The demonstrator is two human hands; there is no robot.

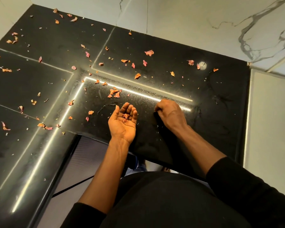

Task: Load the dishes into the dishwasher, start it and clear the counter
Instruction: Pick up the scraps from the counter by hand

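Left hand (pixel 122 123) lies palm up, fingers loosely cupped, a few petals (pixel 126 116) resting on them. Right hand (pixel 169 112) sits just beside it, knuckles up, fingers curled down onto the counter (pixel 212 120); whether they pinch anything, can't tell. More petals litter the black counter, and there's a marbled wall (pixel 204 17) behind.

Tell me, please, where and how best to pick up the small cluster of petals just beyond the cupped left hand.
Probably pinch the cluster of petals at its crumpled upper edges, coming down from above with the right hand. The petals lie thin and loose on the flat counter, so a sideways approach would likely scatter them.
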